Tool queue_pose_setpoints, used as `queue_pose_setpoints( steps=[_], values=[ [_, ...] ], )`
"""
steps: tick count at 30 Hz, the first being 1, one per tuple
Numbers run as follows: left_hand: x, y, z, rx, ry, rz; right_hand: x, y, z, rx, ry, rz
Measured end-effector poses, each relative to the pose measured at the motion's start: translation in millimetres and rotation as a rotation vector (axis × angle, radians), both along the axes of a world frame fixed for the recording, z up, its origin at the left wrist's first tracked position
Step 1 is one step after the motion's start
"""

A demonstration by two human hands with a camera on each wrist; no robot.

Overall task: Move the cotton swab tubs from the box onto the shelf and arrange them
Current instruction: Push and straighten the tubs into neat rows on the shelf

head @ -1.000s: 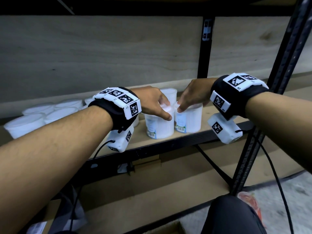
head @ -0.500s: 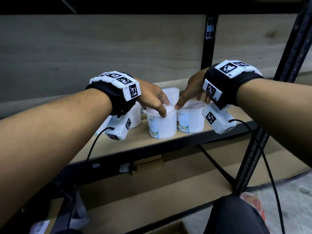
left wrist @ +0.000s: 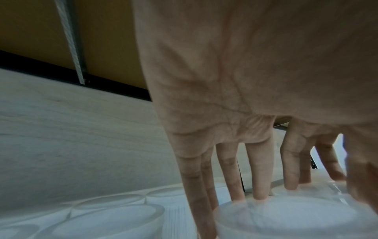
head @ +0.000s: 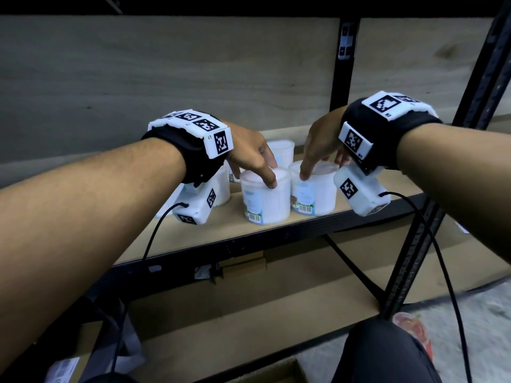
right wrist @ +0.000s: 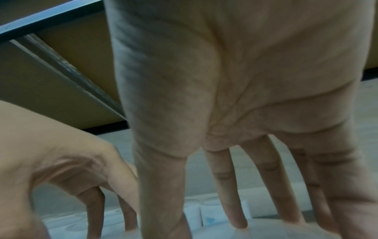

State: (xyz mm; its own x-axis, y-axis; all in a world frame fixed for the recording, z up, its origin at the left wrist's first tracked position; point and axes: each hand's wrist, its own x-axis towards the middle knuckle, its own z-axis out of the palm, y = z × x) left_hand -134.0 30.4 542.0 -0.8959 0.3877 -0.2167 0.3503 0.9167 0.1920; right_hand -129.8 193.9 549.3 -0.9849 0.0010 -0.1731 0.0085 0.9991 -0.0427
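I have both hands down on two squat, translucent white plastic cotton swab tubs with pale blue labels, standing side by side at the front edge of the wooden shelf (head: 359, 214), toward its right end. My left hand (head: 249, 156) sits directly over the left tub (head: 265, 200), fingers spread and pointing down, fingertips (left wrist: 259, 194) touching the flat lid and the thumb reaching down the near side; the hand looks loosely draped rather than clamped, so I read it as open. My right hand (head: 320, 145) sits over the right tub (head: 315, 192) the same way, straight fingers (right wrist: 237, 216) resting on the lid, nothing curled round it.

Each tub lies straight below its own hand, so neither arm needs to cross. The tubs stand upright, long axis vertical, lids up, barcodes facing the front edge. The two almost touch; whether a gap remains I cannot tell.

More white tubs (head: 282, 150) stand behind, toward the back edge, and a packed group (left wrist: 114, 208) runs off to the left. I judge the next push goes backward or leftward to close ranks with them
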Motion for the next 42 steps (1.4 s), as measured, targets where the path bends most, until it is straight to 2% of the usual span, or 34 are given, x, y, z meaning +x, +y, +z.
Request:
queue_pose_setpoints(
  steps=[5,11,13,17,21,25,29,36,42],
  values=[
    [-5.9,1.6,-3.8,0.037,0.005,0.03,-3.9,10.7,0.4,-0.08,-0.063,0.061],
    [-9.8,6.9,-4.5,-0.004,0.028,0.142,-11.0,20.5,-3.5,-0.113,-0.149,0.159],
    [-10.0,10.1,-3.8,-0.018,0.025,0.183,-12.2,23.1,-2.3,-0.084,-0.183,0.21],
    [-11.9,17.0,-7.8,0.071,-0.004,0.28,-14.0,27.2,-3.2,0.024,-0.143,0.28],
    [-13.8,21.3,-10.5,0.083,-0.03,0.316,-17.9,31.8,-7.8,0.006,-0.15,0.296],
    [-15.0,19.8,-6.1,-0.011,-0.029,0.28,-17.2,31.7,-4.6,-0.102,-0.178,0.277],
    [-10.7,14.9,1.8,-0.07,-0.006,0.126,-12.3,24.8,3.7,-0.204,-0.125,0.179],
    [-4.0,10.6,10.2,-0.133,-0.07,0.001,-17.0,6.9,1.5,-0.016,-0.129,0.042],
    [-12.0,12.5,6.2,-0.079,-0.101,-0.038,-17.7,2.4,-2.4,0.021,-0.061,0.04]
  ],
)
